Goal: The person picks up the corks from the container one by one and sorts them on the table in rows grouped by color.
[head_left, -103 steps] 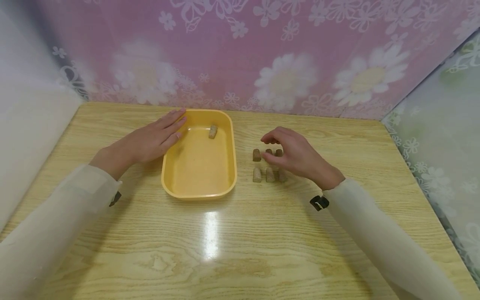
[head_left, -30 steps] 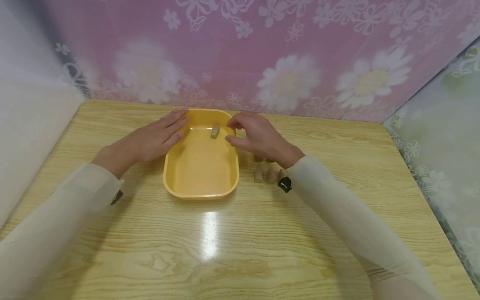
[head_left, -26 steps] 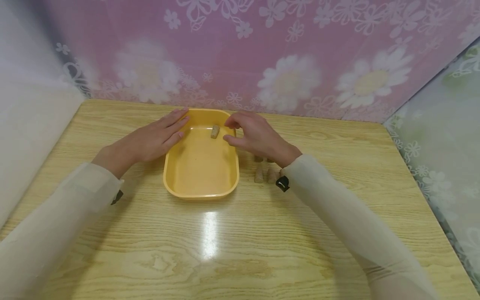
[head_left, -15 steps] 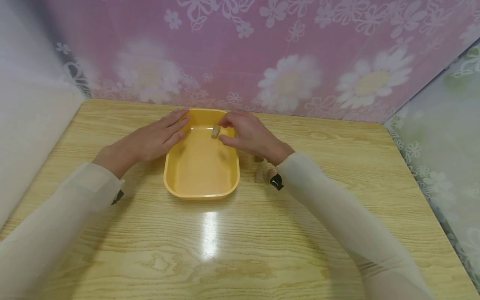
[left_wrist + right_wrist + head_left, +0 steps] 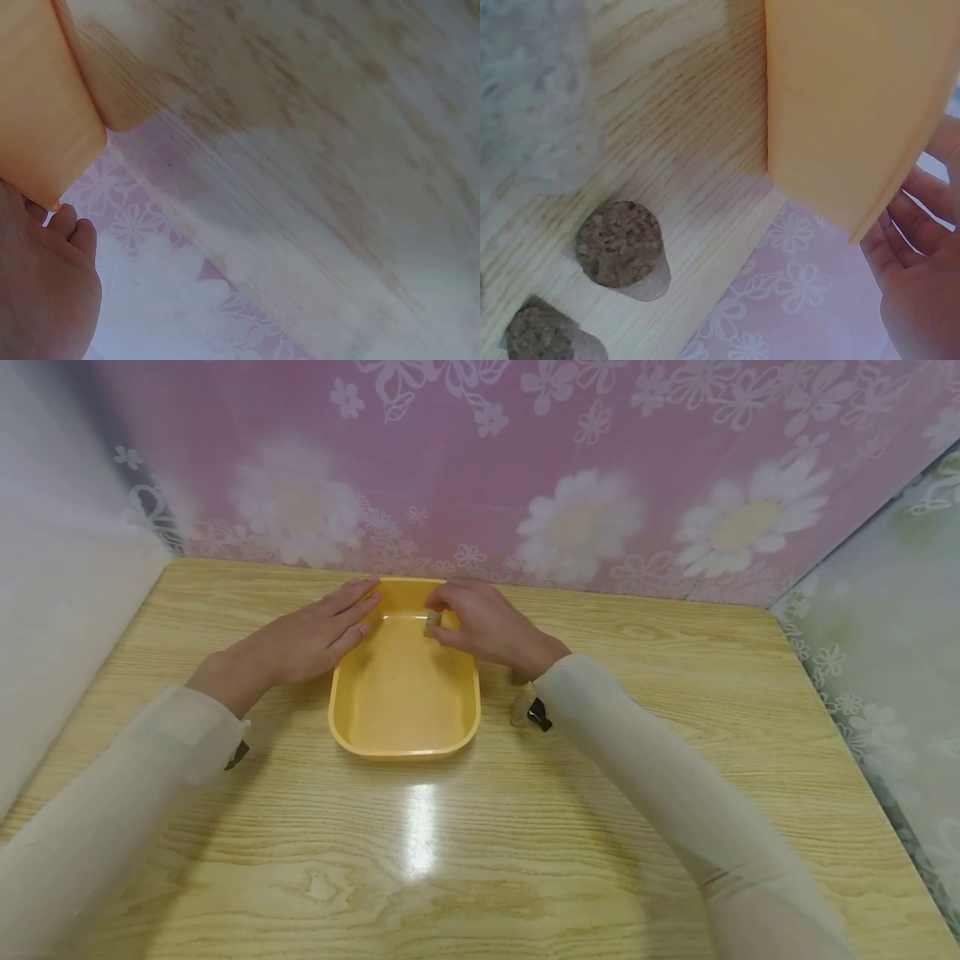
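A yellow plastic tray (image 5: 405, 752) sits on the table with one cork stopper (image 5: 431, 625) on its floor near the far end. My left hand (image 5: 307, 635) lies with straight fingers over the tray's left rim. Over the right rim reaches my right hand (image 5: 487, 622), its thumb and forefinger spread apart on either side of the cork in the head view. In the right wrist view my right hand's fingers (image 5: 881, 247) go behind the tray's wall, so their tips are hidden.
Right of the tray stand more corks, largely hidden under my right wrist in the head view. The right wrist view shows two dark-topped corks (image 5: 622, 244) and a blurred pale one (image 5: 532, 97) close by. A pink flowered backdrop (image 5: 450, 468) rises behind the wooden table (image 5: 315, 877).
My right hand has moved left from the corks on the table, across the tray's right rim, to the cork inside. My left hand has stayed on the left rim.
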Available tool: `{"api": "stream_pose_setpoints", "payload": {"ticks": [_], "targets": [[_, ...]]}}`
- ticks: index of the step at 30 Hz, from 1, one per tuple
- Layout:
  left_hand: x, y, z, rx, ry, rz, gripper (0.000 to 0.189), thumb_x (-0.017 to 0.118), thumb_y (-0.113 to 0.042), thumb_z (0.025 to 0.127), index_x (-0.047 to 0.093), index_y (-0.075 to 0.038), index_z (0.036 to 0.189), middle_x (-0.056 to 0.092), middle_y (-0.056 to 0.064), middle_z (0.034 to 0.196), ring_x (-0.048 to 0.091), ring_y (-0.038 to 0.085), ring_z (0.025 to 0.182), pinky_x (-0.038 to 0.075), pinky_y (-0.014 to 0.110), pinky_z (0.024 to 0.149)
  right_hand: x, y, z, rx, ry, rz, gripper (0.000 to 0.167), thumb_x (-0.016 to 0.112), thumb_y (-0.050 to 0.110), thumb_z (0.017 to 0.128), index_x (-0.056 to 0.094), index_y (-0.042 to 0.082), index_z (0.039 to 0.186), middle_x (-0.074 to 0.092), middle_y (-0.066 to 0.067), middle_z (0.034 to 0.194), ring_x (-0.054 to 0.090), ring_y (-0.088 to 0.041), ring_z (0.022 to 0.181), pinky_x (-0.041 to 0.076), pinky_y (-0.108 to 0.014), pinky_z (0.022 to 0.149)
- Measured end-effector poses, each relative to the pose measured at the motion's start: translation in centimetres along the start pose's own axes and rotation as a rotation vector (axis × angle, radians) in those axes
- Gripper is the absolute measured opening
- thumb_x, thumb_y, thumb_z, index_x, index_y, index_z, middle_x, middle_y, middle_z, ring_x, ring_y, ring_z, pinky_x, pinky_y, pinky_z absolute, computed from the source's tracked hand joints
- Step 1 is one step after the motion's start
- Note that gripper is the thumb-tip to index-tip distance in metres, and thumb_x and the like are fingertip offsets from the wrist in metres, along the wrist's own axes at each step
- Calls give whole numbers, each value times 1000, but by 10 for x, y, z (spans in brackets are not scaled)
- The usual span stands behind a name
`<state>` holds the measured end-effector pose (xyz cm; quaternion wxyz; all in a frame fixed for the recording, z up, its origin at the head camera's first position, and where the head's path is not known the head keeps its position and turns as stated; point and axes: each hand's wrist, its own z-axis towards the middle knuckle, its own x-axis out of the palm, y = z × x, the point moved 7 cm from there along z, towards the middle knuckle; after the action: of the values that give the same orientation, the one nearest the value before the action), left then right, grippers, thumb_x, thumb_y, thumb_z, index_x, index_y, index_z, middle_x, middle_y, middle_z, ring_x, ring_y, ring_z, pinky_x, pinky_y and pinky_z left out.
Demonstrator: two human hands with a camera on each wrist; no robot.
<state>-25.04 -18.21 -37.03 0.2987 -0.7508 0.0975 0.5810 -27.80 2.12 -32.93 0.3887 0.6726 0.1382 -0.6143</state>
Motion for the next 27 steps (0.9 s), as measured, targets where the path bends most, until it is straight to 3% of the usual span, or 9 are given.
{"api": "stream_pose_setpoints", "payload": {"ticks": [11, 17, 23, 27], "targets": [[-1, -1, 1, 0, -8, 0, 64, 28, -41, 121, 9, -16, 177, -8, 0, 186, -4, 33, 172, 12, 62, 138, 11, 1, 12, 16, 84, -67, 32, 63, 11, 109, 70, 2, 139, 71, -12, 139, 66, -27, 127, 55, -39, 112], [-1, -2, 0, 5, -6, 1, 65, 29, -39, 121, 9, -15, 177, -8, -1, 186, -4, 32, 172, 12, 61, 138, 16, 4, 16, 6, 116, -126, 31, 63, 8, 110, 70, 0, 139, 70, -15, 139, 67, -29, 126, 51, -41, 119], [-1, -2, 0, 7, -10, 5, 65, 29, -39, 121, 9, -15, 177, -9, -1, 185, -3, 31, 172, 13, 61, 138, 18, 5, 19, -14, 131, -194, 30, 62, 6, 110, 69, -1, 139, 69, -16, 134, 68, -28, 118, 57, -38, 105], [0, -2, -1, 9, -11, 4, 64, 29, -39, 121, 10, -14, 177, -9, -1, 186, -4, 31, 172, 13, 61, 138, 22, 4, 24, 5, 167, -237, 33, 62, 5, 110, 68, 1, 142, 67, -15, 138, 66, -28, 125, 56, -38, 108]]}}
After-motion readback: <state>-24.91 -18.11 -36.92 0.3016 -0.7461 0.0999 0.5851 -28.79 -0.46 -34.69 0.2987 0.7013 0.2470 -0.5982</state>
